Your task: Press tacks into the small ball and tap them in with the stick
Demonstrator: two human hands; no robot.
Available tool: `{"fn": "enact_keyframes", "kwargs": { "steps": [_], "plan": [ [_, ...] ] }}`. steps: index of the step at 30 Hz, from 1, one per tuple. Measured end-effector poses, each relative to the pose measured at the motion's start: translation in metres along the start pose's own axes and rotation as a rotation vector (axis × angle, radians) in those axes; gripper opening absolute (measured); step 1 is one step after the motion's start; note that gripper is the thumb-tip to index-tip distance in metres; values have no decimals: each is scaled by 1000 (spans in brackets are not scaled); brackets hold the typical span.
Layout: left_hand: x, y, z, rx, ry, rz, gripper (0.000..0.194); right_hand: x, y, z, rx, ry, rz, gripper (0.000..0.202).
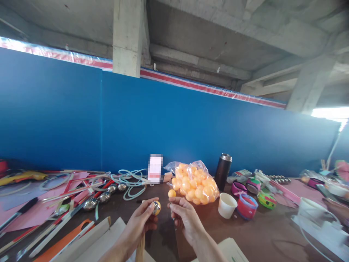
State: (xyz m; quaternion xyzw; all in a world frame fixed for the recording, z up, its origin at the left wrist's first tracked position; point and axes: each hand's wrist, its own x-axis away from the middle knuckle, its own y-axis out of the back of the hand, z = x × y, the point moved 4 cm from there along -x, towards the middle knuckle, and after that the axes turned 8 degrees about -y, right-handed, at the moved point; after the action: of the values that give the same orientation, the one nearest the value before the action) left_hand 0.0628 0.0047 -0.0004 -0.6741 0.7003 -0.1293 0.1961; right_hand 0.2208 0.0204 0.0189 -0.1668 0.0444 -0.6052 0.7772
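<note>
My left hand [143, 214] is closed on a shiny silver ball [156, 207] with yellowish reflections, held between thumb and fingers. Below that hand a wooden stick [140, 249] runs down toward the frame's lower edge; whether the hand grips it too I cannot tell. Facing it, my right hand [185, 216] has thumb and fingers pinched together, and what they hold, if anything, is too small to make out. Just beyond the right fingertips lies a loose orange ball [171, 193]. Behind it rests a clear plastic bag [195, 182] full of similar orange balls.
A black thermos [223, 171] stands behind a white paper cup [227, 205] and colourful wristbands [247, 206]. On the left are silver balls [105, 196], sticks, pink paper and a pale blue cord [131, 178]. A blue partition [169, 123] rises behind the table.
</note>
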Motion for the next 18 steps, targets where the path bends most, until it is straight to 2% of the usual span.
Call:
{"fn": "enact_keyframes", "kwargs": {
  "steps": [7,14,18],
  "plan": [
    [1,0,-6,57,49,-15,40,3,-6,-1,20,-19,50,29],
    [3,-2,-8,70,66,11,38,6,-12,1,149,41,3,28],
    [2,-3,-8,59,77,7,38,8,-17,1,176,99,17,26]
  ]
}}
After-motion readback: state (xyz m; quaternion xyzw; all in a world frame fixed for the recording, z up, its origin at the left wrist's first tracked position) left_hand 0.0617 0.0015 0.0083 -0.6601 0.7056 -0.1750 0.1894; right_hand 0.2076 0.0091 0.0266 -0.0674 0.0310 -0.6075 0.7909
